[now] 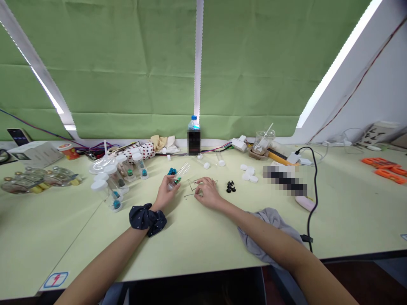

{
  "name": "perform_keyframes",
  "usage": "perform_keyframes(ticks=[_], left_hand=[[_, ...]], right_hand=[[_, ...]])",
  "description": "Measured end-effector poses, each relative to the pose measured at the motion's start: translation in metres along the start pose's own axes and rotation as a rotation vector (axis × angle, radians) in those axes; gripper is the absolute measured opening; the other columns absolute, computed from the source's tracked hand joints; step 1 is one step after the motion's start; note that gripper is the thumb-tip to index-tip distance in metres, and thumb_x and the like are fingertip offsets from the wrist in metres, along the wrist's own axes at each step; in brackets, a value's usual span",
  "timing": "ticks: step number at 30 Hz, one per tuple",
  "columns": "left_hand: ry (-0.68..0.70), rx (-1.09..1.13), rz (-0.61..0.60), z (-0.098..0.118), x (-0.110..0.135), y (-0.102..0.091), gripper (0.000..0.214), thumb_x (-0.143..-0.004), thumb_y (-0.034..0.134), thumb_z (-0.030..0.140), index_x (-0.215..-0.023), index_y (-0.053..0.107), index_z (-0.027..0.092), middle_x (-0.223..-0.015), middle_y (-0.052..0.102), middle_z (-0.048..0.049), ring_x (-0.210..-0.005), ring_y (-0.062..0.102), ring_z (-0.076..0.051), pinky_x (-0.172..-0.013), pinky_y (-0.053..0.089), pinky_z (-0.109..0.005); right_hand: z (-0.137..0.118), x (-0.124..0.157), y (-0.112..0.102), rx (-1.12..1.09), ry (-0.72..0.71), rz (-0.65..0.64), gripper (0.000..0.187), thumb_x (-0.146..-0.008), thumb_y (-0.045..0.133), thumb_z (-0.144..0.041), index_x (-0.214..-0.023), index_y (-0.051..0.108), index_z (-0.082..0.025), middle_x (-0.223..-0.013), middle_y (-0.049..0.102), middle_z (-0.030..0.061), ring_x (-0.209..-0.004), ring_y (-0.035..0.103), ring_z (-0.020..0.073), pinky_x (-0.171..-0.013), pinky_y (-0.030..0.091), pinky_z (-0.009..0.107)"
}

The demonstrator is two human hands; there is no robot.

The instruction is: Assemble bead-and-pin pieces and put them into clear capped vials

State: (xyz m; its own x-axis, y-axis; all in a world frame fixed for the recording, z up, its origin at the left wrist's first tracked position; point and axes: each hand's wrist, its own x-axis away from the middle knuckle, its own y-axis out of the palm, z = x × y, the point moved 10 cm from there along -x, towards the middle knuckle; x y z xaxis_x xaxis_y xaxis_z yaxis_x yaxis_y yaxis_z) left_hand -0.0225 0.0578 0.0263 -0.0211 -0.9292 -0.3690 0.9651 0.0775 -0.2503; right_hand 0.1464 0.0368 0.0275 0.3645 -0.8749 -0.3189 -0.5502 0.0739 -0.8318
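Observation:
My left hand is closed round a clear piece with a green part and thin see-through prongs pointing up and away. Just behind it lies a cluster of blue beads or balls. My right hand is bent over the table, fingertips drawn together at a thin metal rod. Other thin bent metal pieces lie between the two hands, partly under the right fingers. Small black parts sit in a group to the right of my right hand.
At left stand several clear tubes with white caps. Loose white caps lie at right, with a water bottle at the back. A grey cloth is under my right forearm; a black cable crosses the table beyond it.

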Motion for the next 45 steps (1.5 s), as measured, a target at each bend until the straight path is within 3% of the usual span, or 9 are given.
perform_keyframes(ticks=[3, 7, 13, 19, 22, 30, 35, 40, 45], left_hand=[[-0.001, -0.023, -0.012, 0.000, 0.000, 0.001, 0.033, -0.074, 0.061, 0.035, -0.103, 0.049, 0.022, -0.095, 0.059, -0.0048, -0.082, 0.057, -0.018, -0.074, 0.043, -0.033], [0.020, -0.031, 0.006, 0.002, 0.000, -0.001, 0.033, -0.074, 0.062, 0.034, -0.101, 0.050, 0.022, -0.098, 0.059, -0.0053, -0.086, 0.057, -0.019, -0.077, 0.043, -0.034], [0.017, -0.030, 0.009, 0.002, 0.000, 0.000, 0.034, -0.073, 0.062, 0.034, -0.102, 0.050, 0.021, -0.098, 0.059, -0.0057, -0.086, 0.056, -0.020, -0.078, 0.042, -0.034], [-0.004, -0.021, 0.005, 0.000, 0.000, 0.001, 0.034, -0.073, 0.062, 0.034, -0.103, 0.049, 0.022, -0.096, 0.059, -0.0047, -0.085, 0.056, -0.019, -0.076, 0.043, -0.033], [0.003, -0.021, 0.007, 0.001, 0.000, 0.001, 0.033, -0.073, 0.061, 0.034, -0.102, 0.049, 0.022, -0.094, 0.059, -0.0042, -0.081, 0.056, -0.018, -0.072, 0.043, -0.032], [-0.016, 0.009, 0.024, 0.004, 0.000, 0.000, 0.030, -0.073, 0.063, 0.033, -0.098, 0.050, 0.023, -0.095, 0.058, -0.0038, -0.083, 0.056, -0.018, -0.073, 0.043, -0.032], [-0.036, 0.003, 0.023, 0.003, 0.000, 0.000, 0.032, -0.073, 0.063, 0.033, -0.100, 0.049, 0.022, -0.092, 0.058, -0.0039, -0.082, 0.055, -0.018, -0.072, 0.042, -0.031], [-0.030, -0.004, 0.013, 0.001, -0.001, 0.000, 0.033, -0.073, 0.063, 0.033, -0.101, 0.050, 0.021, -0.089, 0.058, -0.0036, -0.079, 0.054, -0.017, -0.071, 0.042, -0.030], [0.014, -0.014, -0.007, 0.008, 0.000, 0.001, 0.032, -0.073, 0.063, 0.033, -0.100, 0.050, 0.021, -0.097, 0.058, -0.0044, -0.083, 0.055, -0.017, -0.073, 0.042, -0.029]], right_hand=[[0.002, 0.000, 0.001, 0.014, 0.009, 0.010, 0.000, -0.073, 0.063, -0.019, -0.073, 0.063, -0.019, -0.111, 0.051, 0.0070, -0.114, 0.035, 0.0247, -0.098, 0.019, 0.052], [-0.004, 0.002, 0.000, 0.039, -0.032, 0.024, 0.013, -0.075, 0.065, -0.030, -0.084, 0.063, -0.021, -0.111, 0.050, 0.0072, -0.116, 0.033, 0.0250, -0.098, 0.016, 0.053], [-0.017, 0.003, 0.004, 0.043, -0.118, -0.049, 0.016, -0.079, 0.064, -0.027, -0.095, 0.065, -0.029, -0.111, 0.049, 0.0057, -0.115, 0.034, 0.0235, -0.098, 0.014, 0.053], [-0.021, 0.002, 0.005, 0.046, -0.146, -0.070, 0.004, -0.077, 0.066, -0.025, -0.080, 0.065, -0.024, -0.100, 0.053, 0.0030, -0.108, 0.038, 0.0216, -0.096, 0.016, 0.049], [-0.017, 0.000, 0.006, 0.071, -0.131, -0.068, 0.006, -0.076, 0.067, -0.025, -0.076, 0.063, -0.021, -0.100, 0.052, 0.0036, -0.106, 0.037, 0.0218, -0.094, 0.019, 0.047], [-0.018, 0.000, 0.021, 0.203, -0.154, -0.127, 0.003, -0.082, 0.056, -0.016, -0.079, 0.057, -0.017, -0.099, 0.050, 0.0074, -0.102, 0.038, 0.0227, -0.084, 0.026, 0.041], [-0.022, 0.003, 0.016, 0.223, -0.158, -0.125, 0.008, -0.083, 0.049, -0.010, -0.082, 0.053, -0.016, -0.095, 0.051, 0.0083, -0.099, 0.039, 0.0234, -0.077, 0.028, 0.036], [-0.022, 0.002, 0.001, 0.132, -0.117, -0.059, 0.013, -0.086, 0.041, -0.007, -0.083, 0.049, -0.017, -0.085, 0.056, 0.0053, -0.087, 0.047, 0.0197, -0.075, 0.029, 0.033], [-0.010, -0.004, -0.023, -0.210, -0.062, 0.091, 0.013, -0.089, 0.040, -0.016, -0.084, 0.051, -0.018, -0.073, 0.057, 0.0004, -0.066, 0.050, 0.0140, -0.065, 0.036, 0.027]])
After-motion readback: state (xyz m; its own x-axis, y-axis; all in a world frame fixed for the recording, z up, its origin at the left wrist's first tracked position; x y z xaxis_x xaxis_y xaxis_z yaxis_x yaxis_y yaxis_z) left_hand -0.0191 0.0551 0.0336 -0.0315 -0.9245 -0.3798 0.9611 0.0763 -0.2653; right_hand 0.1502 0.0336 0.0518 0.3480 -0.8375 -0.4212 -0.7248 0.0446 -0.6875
